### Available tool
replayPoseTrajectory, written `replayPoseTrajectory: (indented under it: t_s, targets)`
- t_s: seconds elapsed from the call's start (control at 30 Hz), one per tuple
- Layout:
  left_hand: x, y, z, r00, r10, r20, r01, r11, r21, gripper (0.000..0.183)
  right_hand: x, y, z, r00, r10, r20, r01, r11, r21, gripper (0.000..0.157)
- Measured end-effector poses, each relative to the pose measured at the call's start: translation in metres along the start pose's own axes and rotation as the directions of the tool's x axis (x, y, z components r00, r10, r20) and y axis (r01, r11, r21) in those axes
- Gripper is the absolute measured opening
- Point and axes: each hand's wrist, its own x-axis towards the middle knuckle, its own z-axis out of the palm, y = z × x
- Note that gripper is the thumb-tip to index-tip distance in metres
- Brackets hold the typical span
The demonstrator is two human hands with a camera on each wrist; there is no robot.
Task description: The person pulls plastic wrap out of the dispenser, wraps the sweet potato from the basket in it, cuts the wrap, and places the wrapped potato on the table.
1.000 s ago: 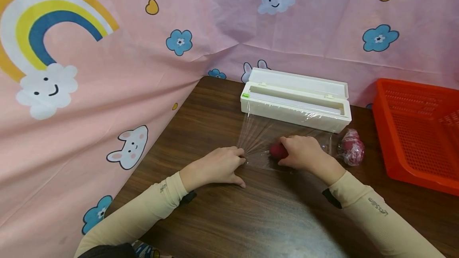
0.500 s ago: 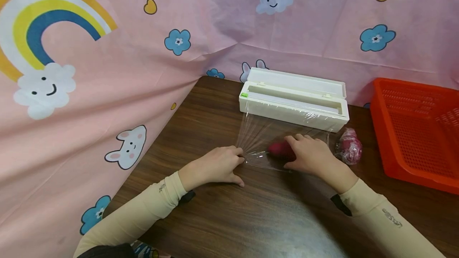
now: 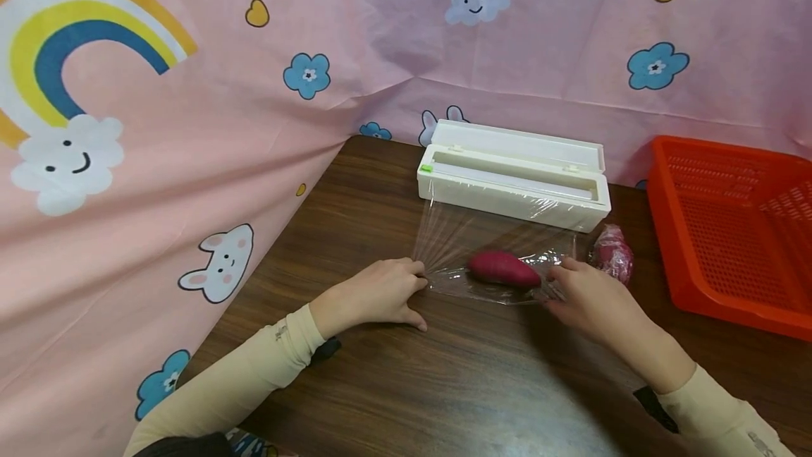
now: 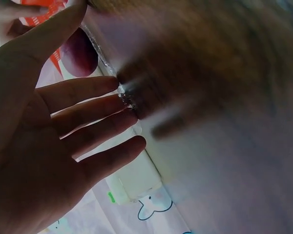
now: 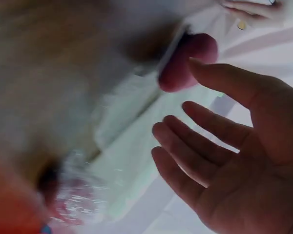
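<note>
A purple-skinned sweet potato [image 3: 504, 269] lies on a sheet of cling film [image 3: 453, 281] spread over the table. The film runs out from a white cling film dispenser [image 3: 514, 196], whose lid stands raised. My left hand [image 3: 377, 295] presses the film's left edge with its fingertips; creases fan out from there. In the left wrist view its fingers [image 4: 95, 134] are nearly straight. Just right of the sweet potato is my right hand [image 3: 599, 302], its fingertips at the film's right part. The right wrist view shows those fingers [image 5: 185, 156] loosely bent, holding nothing.
A film-wrapped sweet potato [image 3: 614, 254] lies behind my right hand, by the dispenser's right end. An orange-red plastic basket [image 3: 675, 288] stands at the right. Pink printed cloth [image 3: 355, 34] hangs behind and left of the brown wooden table [image 3: 431, 379].
My right hand has let go of the sweet potato and moved right, leaving it lying on the film. The left hand has stayed on the film's edge.
</note>
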Motion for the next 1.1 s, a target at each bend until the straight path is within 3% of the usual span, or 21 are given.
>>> replayPoseTrajectory:
  t_s: [0.2, 0.33, 0.5, 0.7, 0.97, 1.1]
  targets:
    - [0.000, -0.001, -0.002, 1.000, 0.000, 0.010, 0.000, 1.000, 0.000, 0.073, -0.017, 0.011, 0.021, 1.000, -0.007, 0.004, 0.007, 1.000, 0.010, 0.033]
    - [0.004, -0.004, -0.003, 1.000, 0.025, 0.010, -0.025, 1.000, 0.011, 0.063, -0.022, 0.016, 0.030, 1.000, -0.011, -0.011, 0.011, 1.000, -0.006, 0.027]
    - [0.009, -0.006, -0.004, 0.998, 0.067, 0.012, -0.067, 0.997, 0.034, 0.043, -0.022, 0.015, 0.036, 0.997, -0.020, -0.073, 0.018, 0.999, -0.026, 0.011]
    - [0.013, -0.008, -0.003, 0.998, 0.053, 0.022, -0.053, 0.999, 0.009, 0.034, -0.020, 0.014, 0.036, 0.994, -0.025, -0.108, 0.024, 1.000, -0.016, 0.015]
    - [0.020, -0.010, 0.002, 0.996, 0.048, -0.077, -0.047, 0.999, 0.010, 0.023, -0.022, 0.017, 0.036, 0.984, -0.018, -0.179, 0.028, 0.998, 0.054, 0.017]
    - [0.024, -0.011, 0.004, 0.992, 0.055, -0.111, -0.051, 0.998, 0.035, 0.020, -0.022, 0.016, 0.036, 0.985, 0.009, -0.171, 0.005, 0.997, 0.077, 0.010]
